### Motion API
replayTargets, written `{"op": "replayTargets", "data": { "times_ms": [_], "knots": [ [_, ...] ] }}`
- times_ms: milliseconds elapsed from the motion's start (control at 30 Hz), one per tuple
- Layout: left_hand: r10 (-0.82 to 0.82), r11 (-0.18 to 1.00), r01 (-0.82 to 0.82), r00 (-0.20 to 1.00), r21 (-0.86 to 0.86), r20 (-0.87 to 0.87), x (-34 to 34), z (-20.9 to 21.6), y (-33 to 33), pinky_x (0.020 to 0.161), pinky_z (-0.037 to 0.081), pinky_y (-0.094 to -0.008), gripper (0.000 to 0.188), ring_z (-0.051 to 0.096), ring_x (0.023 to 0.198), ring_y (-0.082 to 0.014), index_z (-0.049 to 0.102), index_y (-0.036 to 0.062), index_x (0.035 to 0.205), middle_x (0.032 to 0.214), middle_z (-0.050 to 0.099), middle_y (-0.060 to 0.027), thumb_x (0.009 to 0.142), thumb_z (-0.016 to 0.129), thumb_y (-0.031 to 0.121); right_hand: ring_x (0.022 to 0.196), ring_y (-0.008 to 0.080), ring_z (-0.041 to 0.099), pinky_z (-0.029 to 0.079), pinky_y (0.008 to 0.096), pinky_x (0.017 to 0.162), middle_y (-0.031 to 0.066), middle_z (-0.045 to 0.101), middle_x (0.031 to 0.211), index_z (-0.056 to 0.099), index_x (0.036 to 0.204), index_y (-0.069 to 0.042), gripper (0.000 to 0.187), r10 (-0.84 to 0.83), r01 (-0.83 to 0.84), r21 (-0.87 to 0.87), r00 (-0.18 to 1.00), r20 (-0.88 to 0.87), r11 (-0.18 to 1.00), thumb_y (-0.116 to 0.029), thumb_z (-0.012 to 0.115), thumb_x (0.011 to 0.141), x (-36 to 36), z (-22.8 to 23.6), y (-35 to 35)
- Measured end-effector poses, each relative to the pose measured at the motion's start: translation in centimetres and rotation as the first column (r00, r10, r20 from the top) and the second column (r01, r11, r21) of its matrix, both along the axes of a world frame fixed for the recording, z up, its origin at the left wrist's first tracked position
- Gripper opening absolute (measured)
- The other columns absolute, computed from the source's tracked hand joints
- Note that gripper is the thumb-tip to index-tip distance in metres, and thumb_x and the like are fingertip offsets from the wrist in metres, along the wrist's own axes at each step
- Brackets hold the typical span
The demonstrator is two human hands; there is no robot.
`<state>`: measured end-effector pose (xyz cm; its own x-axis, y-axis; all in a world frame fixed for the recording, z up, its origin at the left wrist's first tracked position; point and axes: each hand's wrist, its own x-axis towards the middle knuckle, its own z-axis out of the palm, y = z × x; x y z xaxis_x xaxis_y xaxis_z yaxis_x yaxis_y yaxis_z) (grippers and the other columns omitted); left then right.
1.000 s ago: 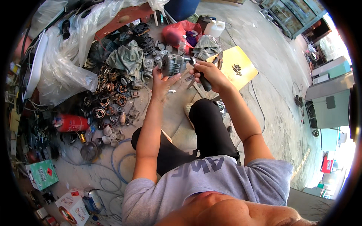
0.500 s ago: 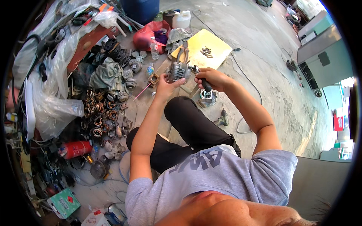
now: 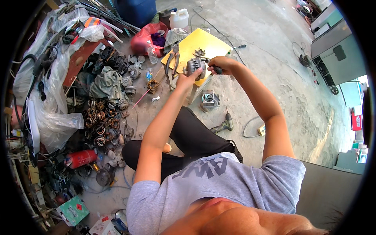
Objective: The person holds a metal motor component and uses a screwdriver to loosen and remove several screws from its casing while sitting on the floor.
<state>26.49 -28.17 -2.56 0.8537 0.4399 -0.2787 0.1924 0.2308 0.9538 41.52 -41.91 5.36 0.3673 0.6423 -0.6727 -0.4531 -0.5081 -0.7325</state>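
Note:
I sit on a concrete floor with both arms stretched out ahead. My left hand (image 3: 187, 79) grips a small grey electric motor (image 3: 194, 65) from below and holds it up in front of me. My right hand (image 3: 220, 64) is closed around the dark handle of a screwdriver (image 3: 214, 69), whose tip points into the motor. Behind the motor lies a yellow board (image 3: 203, 43) with pliers (image 3: 173, 58) and a small heap of metal parts (image 3: 199, 52) on it.
A metal motor frame (image 3: 210, 98), a cordless drill (image 3: 222, 126) and a power strip (image 3: 261, 130) lie right of my knee. Left of me sit several copper-wound stators (image 3: 102, 122), a grey rag (image 3: 106, 84), a red canister (image 3: 81, 158), plastic sheeting (image 3: 55, 121) and a red bag (image 3: 143, 37).
The view has tilted, so the hands and motor now sit higher and further right in the picture. Both hands keep their hold on motor and screwdriver.

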Motion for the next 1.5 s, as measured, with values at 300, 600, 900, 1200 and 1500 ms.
{"op": "replayTargets", "data": {
  "times_ms": [300, 600, 900, 1200, 1500],
  "knots": [
    [-0.151, 0.952, 0.244, 0.901, 0.188, -0.406, 0.1, 1.9, 2.7, 0.072, 0.047, -0.0284, 0.075, 0.053, 0.071, -0.0102, 0.066, 0.0077, 0.099, 0.085, 0.063, -0.0006, 0.067, 0.069, 0.076, 0.061, 0.0085, 0.061, 0.055, 0.0208, 0.056, 0.0029, 0.060, 0.076, 0.052, 0.091, -0.002, 0.005, 0.044, -0.045, -0.026, 0.998, -0.043, 0.999, -0.007, 0.051, 0.092, 1.7, 0.1, 1.6],
    [0.031, 0.903, 0.119, 0.940, 0.412, -0.340, -1.3, 2.0, 2.2, 0.069, 0.048, -0.0304, 0.079, 0.060, 0.091, -0.0191, 0.056, 0.0077, 0.121, 0.108, 0.063, -0.0084, 0.070, 0.073, 0.066, 0.060, 0.0091, 0.062, 0.056, 0.0206, 0.052, 0.0035, 0.062, 0.079, 0.052, 0.097, -0.001, 0.011, 0.121, -0.121, -0.048, 0.993, 0.002, 0.991, -0.011, 0.051, 0.094, 1.6, 1.3, 3.0],
    [0.049, 0.240, 0.160, 0.983, 0.957, -0.177, -0.1, 5.3, 2.3, 0.112, 0.018, -0.0525, 0.108, 0.035, 0.136, -0.0298, 0.040, 0.0112, 0.142, 0.142, 0.046, -0.0109, 0.057, 0.079, 0.064, 0.067, 0.0119, 0.064, 0.059, 0.0222, 0.058, 0.0050, 0.059, 0.085, 0.051, 0.095, -0.003, 0.011, 0.178, -0.171, -0.123, 0.983, 0.045, 0.977, -0.011, 0.058, 0.091, 1.9, 3.3, 3.5],
    [-0.147, 0.145, 0.314, 0.945, 0.938, -0.293, 1.3, 5.8, 4.2, 0.116, 0.011, -0.0549, 0.095, 0.046, 0.129, -0.0313, 0.053, 0.0075, 0.134, 0.132, 0.057, -0.0114, 0.059, 0.078, 0.061, 0.052, 0.0111, 0.050, 0.038, 0.0256, 0.041, 0.0024, 0.054, 0.069, 0.054, 0.080, -0.004, 0.014, 0.070, -0.064, -0.032, 0.973, 0.221, 0.997, -0.008, 0.045, 0.090, -0.2, 2.2, 4.3],
    [-0.189, 0.143, 0.220, 0.963, 0.965, -0.191, 1.7, 5.2, 4.2, 0.117, 0.018, -0.0446, 0.091, 0.056, 0.117, -0.0228, 0.059, 0.0020, 0.125, 0.120, 0.062, -0.0149, 0.056, 0.079, 0.059, 0.074, 0.0398, 0.065, 0.051, 0.0438, 0.068, 0.0245, 0.067, 0.085, 0.057, 0.125, 0.000, 0.045, 0.044, -0.018, -0.040, 0.450, 0.892, 0.999, -0.008, 0.052, 0.081, -4.1, -3.0, 1.4]
  ]
}}
